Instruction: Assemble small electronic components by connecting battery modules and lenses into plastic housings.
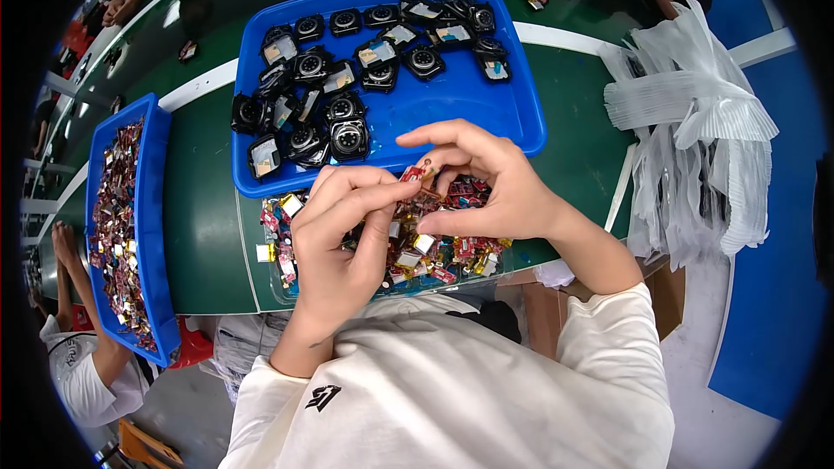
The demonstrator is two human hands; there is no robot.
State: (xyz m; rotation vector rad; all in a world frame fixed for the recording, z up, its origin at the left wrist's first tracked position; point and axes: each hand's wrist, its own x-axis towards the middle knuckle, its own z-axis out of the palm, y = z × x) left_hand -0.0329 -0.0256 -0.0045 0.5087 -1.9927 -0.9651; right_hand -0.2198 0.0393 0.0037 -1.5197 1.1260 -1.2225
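Between the thumb and forefinger of my left hand (343, 230) is a small red circuit board (417, 171). Close on its right is my right hand (486, 178), forefinger stretched out and thumb well apart from the fingers. Its curled fingers are beside the board; whether they touch it I cannot make out. Below both hands, a clear tray (280, 288) is heaped with small red boards, silver-and-yellow battery cells and other bits. Beyond them stands a blue tray (452, 126) with many black smartwatch bodies (349, 137), some round-sensor side up, others showing a pale inside.
A long blue bin (155, 234) full of similar small parts stands at the left. Translucent plastic sheets (695, 113) hang at the right edge of the green table (204, 200). Other people's arms (78, 269) show at the left and far side. Loose parts lie farther back.
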